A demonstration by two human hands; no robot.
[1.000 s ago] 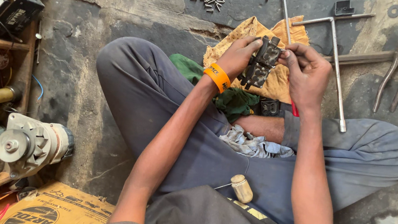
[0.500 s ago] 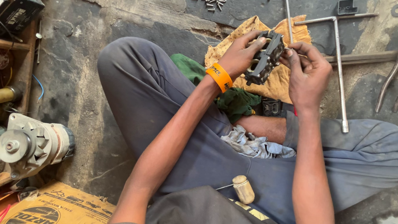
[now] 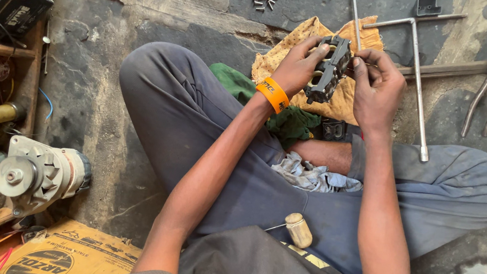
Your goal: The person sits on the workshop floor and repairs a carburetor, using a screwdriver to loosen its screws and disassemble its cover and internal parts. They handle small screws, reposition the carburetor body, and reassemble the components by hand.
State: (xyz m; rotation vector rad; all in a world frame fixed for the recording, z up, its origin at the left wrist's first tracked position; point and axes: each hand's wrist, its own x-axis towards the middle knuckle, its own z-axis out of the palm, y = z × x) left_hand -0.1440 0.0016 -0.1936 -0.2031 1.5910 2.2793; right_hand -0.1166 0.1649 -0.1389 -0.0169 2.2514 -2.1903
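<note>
Near the upper middle of the frame, the left hand (image 3: pixel 296 69) gripped a dark metal part (image 3: pixel 328 71). The right hand (image 3: pixel 377 88) pinched its right edge above a yellow cloth (image 3: pixel 283 67).

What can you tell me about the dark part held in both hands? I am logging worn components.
The dark metal part is a blocky, grimy grey-black casting with ribbed edges and brass-coloured rings showing on its near face. It is held tilted above the yellow cloth, clear of the floor. The left hand grips its left side with the fingers over its top; the right hand pinches its right edge. Its far side is hidden.
</note>
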